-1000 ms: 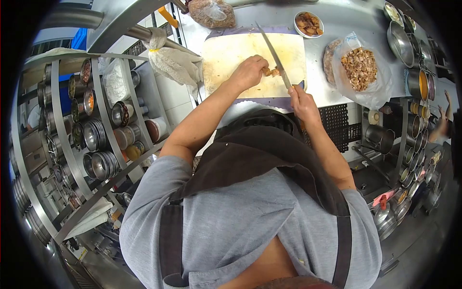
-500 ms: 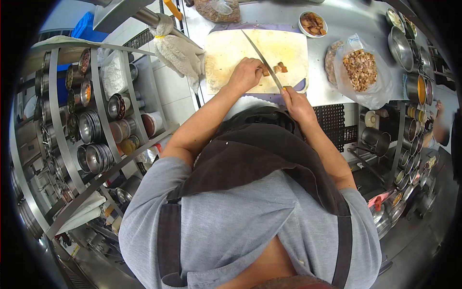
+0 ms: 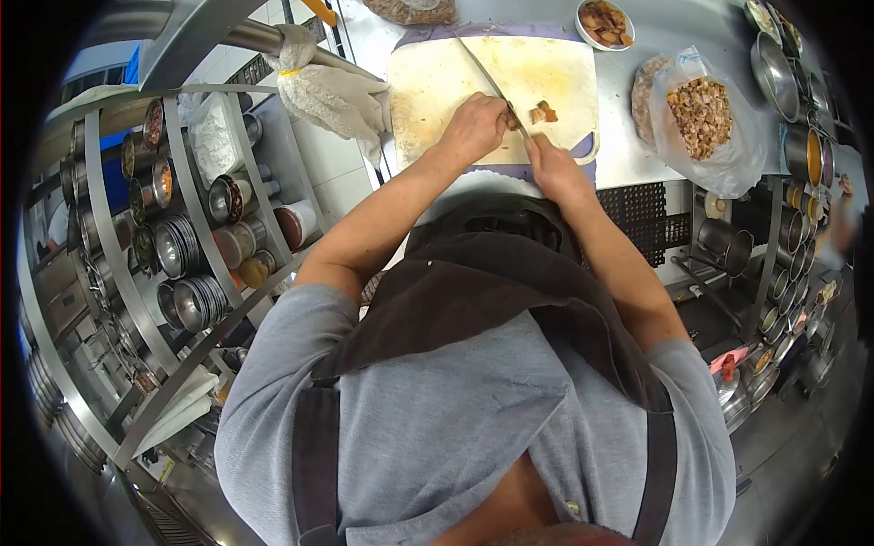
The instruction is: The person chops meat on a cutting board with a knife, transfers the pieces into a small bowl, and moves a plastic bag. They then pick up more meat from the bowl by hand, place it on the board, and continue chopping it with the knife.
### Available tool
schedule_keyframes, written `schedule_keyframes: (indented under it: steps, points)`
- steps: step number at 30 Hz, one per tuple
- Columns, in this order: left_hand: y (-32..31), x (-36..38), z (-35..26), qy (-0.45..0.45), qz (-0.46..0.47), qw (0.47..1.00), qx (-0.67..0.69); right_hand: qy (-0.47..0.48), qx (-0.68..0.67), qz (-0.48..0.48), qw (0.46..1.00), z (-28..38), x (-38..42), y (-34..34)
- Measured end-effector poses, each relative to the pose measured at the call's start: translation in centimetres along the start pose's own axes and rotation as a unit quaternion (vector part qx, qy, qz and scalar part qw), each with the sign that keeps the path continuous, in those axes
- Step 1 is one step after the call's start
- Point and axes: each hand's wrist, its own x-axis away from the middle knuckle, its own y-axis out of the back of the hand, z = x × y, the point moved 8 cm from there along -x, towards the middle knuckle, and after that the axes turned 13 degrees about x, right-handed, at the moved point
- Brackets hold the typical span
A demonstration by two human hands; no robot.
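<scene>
A long knife point(image 3: 482, 71) lies slantwise over the pale cutting board point(image 3: 437, 68), its tip toward the far edge. My right hand point(image 3: 557, 171) is closed round its handle at the board's near edge. On the left side of the blade, my left hand point(image 3: 478, 127) has its fingers curled onto a small brown piece of meat point(image 3: 512, 122), mostly hidden by the fingers and the knife. Several cut meat pieces point(image 3: 543, 113) rest on the board, right of the blade.
A bowl of brown slices point(image 3: 605, 24) and an open plastic bag of diced meat point(image 3: 701, 118) stand right of the board. Another bag point(image 3: 414, 9) lies behind it. A towel point(image 3: 328, 96) hangs at the left. Someone's arm point(image 3: 847, 205) shows at far right.
The view has shifted slightly. Both my hands are closer together, and the knife's handle end has moved left relative to the board. The cut pieces now lie farther from the blade.
</scene>
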Motion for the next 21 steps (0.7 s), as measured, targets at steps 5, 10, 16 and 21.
schedule_keyframes:
  steps: [5,10,16,21]
  points:
    - [0.0,-0.9,0.5,-0.023,-0.009,1.000,0.013,-0.001,0.005,-0.046,0.999,-0.2,-0.9,0.0]
    - [0.2,-0.3,0.7,0.012,-0.007,1.000,0.002,-0.008,0.015,-0.032,0.999,0.0,0.0,0.9]
    - [0.4,0.0,0.4,0.000,-0.041,0.999,0.002,-0.026,0.036,0.003,0.999,0.2,1.7,1.7]
    - [0.4,-0.4,1.0,-0.013,-0.041,0.999,0.008,-0.009,0.015,-0.021,1.000,0.3,0.0,0.5]
